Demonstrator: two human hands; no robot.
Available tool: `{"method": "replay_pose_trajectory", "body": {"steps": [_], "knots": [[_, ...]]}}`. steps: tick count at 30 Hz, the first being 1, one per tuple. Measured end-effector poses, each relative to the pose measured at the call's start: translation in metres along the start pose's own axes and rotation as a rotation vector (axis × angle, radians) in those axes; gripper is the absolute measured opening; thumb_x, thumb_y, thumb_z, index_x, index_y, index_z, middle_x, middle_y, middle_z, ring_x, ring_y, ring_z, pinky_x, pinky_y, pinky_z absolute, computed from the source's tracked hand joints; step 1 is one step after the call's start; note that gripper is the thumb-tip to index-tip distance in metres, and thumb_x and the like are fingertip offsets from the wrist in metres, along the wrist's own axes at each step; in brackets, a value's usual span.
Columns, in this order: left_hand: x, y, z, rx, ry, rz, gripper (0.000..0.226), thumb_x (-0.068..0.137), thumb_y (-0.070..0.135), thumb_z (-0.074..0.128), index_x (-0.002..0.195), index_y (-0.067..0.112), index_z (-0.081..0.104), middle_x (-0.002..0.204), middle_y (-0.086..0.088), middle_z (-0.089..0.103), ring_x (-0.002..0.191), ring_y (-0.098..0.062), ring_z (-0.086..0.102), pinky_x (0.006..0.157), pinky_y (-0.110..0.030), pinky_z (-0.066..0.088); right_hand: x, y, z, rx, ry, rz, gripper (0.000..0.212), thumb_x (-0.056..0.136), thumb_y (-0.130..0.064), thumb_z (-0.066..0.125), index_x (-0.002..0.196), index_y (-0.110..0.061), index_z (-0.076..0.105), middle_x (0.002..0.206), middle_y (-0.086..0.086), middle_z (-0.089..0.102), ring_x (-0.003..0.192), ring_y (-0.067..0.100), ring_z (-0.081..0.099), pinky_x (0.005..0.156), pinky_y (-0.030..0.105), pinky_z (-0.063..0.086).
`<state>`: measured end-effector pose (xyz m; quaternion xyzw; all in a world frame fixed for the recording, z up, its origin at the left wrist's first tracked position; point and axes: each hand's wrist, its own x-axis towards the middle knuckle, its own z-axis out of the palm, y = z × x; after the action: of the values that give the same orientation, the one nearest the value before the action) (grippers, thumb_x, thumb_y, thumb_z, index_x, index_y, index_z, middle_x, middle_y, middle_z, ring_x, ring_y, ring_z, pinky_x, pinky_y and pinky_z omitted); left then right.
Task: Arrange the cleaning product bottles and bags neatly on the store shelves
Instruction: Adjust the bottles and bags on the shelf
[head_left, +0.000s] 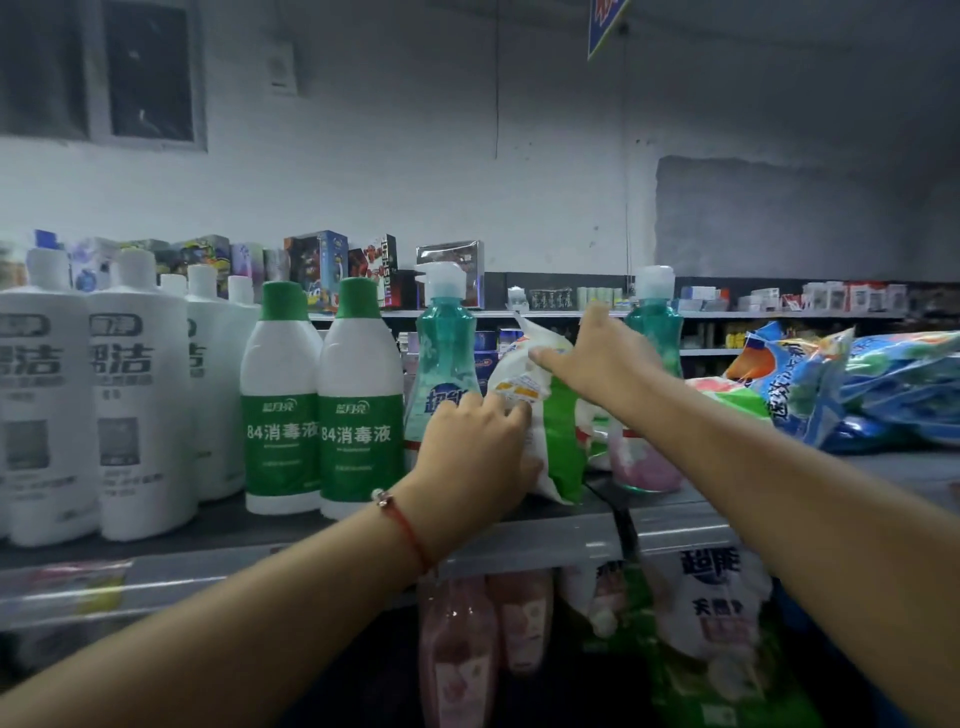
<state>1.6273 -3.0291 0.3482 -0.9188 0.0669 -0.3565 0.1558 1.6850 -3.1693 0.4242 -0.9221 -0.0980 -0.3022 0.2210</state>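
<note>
- Head view: a white-and-green bag (540, 410) stands upright on the top shelf (519, 540), between a teal pump bottle (441, 364) and another teal bottle (655, 332).
- The left hand (472, 452) grips the bag's lower left edge, fingers curled round it.
- The right hand (597, 358) rests on the bag's top with fingers straight.
- Two green-capped bottles (322, 400) stand just left; blue bags (852, 384) lie to the right.

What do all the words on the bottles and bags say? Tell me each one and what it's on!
"84消毒液": on each of the two green-and-white bottles, with a small brand mark above, too blurred to read.
"洁": large character on the white bottles; the rest is cut off or blurred.
"超能": on the white bag on the lower shelf.
Teal pump bottle, bag under both hands, blue bags: print too blurred.
</note>
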Motion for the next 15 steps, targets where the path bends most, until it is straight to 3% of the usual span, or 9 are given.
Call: {"method": "replay_pose_trajectory", "body": {"steps": [3, 5, 8, 10, 12, 15], "knots": [[0.004, 0.017, 0.012, -0.055, -0.028, -0.054, 0.066, 0.094, 0.063, 0.049, 0.140, 0.016, 0.046, 0.133, -0.012, 0.057, 0.116, -0.033, 0.056, 0.092, -0.041, 0.048, 0.012, 0.003, 0.011, 0.020, -0.042, 0.001, 0.037, 0.096, -0.046, 0.059, 0.102, -0.009, 0.060, 0.095, 0.007, 0.067, 0.072, 0.024, 0.056, 0.058, 0.029, 0.036], [0.004, 0.029, 0.018, -0.152, -0.034, -0.123, 0.073, 0.093, 0.065, 0.051, 0.144, 0.013, 0.043, 0.133, -0.013, 0.055, 0.116, -0.034, 0.057, 0.087, -0.040, 0.049, 0.016, 0.007, 0.014, 0.116, -0.011, -0.007, 0.021, 0.097, -0.028, 0.059, 0.103, -0.009, 0.066, 0.089, 0.007, 0.066, 0.063, 0.017, 0.051, 0.051, 0.027, 0.032], [0.001, 0.042, 0.024, -0.394, 0.013, -0.221, 0.098, 0.092, 0.060, 0.057, 0.160, 0.011, 0.008, 0.146, -0.017, 0.038, 0.123, -0.039, 0.054, 0.089, -0.044, 0.052, 0.015, 0.001, 0.004, 0.325, 0.101, -0.033, 0.014, 0.093, -0.023, 0.062, 0.096, -0.010, 0.066, 0.083, 0.004, 0.062, 0.071, 0.021, 0.054, 0.053, 0.027, 0.033], [-0.002, 0.048, 0.019, -0.587, 0.088, -0.283, 0.110, 0.090, 0.060, 0.060, 0.160, 0.016, -0.013, 0.153, -0.015, 0.029, 0.129, -0.036, 0.050, 0.096, -0.044, 0.051, 0.010, -0.008, -0.015, 0.454, 0.169, -0.091, 0.019, 0.093, -0.028, 0.063, 0.085, -0.010, 0.063, 0.072, 0.000, 0.057, 0.069, 0.020, 0.053, 0.053, 0.028, 0.036], [-0.005, 0.054, 0.005, -0.837, 0.172, -0.343, 0.117, 0.087, 0.060, 0.065, 0.157, 0.025, -0.023, 0.154, -0.008, 0.028, 0.129, -0.029, 0.050, 0.101, -0.040, 0.049, -0.001, -0.018, -0.037, 0.590, 0.206, -0.165, 0.022, 0.094, -0.030, 0.064, 0.083, -0.011, 0.063, 0.073, 0.001, 0.061, 0.069, 0.021, 0.059, 0.057, 0.032, 0.047], [-0.012, 0.061, -0.019, -1.091, 0.287, -0.379, 0.123, 0.082, 0.057, 0.074, 0.156, 0.033, -0.022, 0.148, 0.002, 0.031, 0.124, -0.013, 0.044, 0.096, -0.028, 0.039, -0.020, -0.027, -0.061, 0.783, 0.221, -0.233, 0.015, 0.091, -0.030, 0.067, 0.086, -0.017, 0.066, 0.087, 0.006, 0.072, 0.082, 0.030, 0.071, 0.074, 0.053, 0.059]]}}
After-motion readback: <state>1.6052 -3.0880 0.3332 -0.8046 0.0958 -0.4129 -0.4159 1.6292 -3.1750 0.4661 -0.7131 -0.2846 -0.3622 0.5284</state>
